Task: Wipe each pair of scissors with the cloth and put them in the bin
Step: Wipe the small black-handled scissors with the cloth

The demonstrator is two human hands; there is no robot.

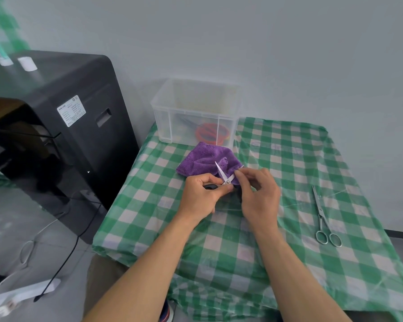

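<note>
**Head view: open blades pinched in bare fingers over the cloth**

A black machine (79,112) stands off the left edge of the checked surface (289,252). At the surface's far left corner sits the clear bin (163,122), with orange-handled scissors (209,133) already inside. Just in front of the bin lies the purple cloth (203,159), bunched up. The left hand (200,196) curls its grip round the dark handles of the small scissors (223,175), thumb close to the pivot. It holds them over the cloth's near edge, blades spread in a V. The right hand (258,194) pinches the right-hand blade between thumb and fingertips. Whether any cloth lies between skin and steel cannot be told. Well apart to the right, the steel scissors (321,214) lie flat on the surface, untouched and yet to be wiped.

The main danger appears to be the open blades. A squeeze of the left grip would likely close them on the right fingertips. A stroke along the edge without cloth under the fingers could cut a finger. The free blade points up over the cloth and may snag its loops if dragged.
</note>
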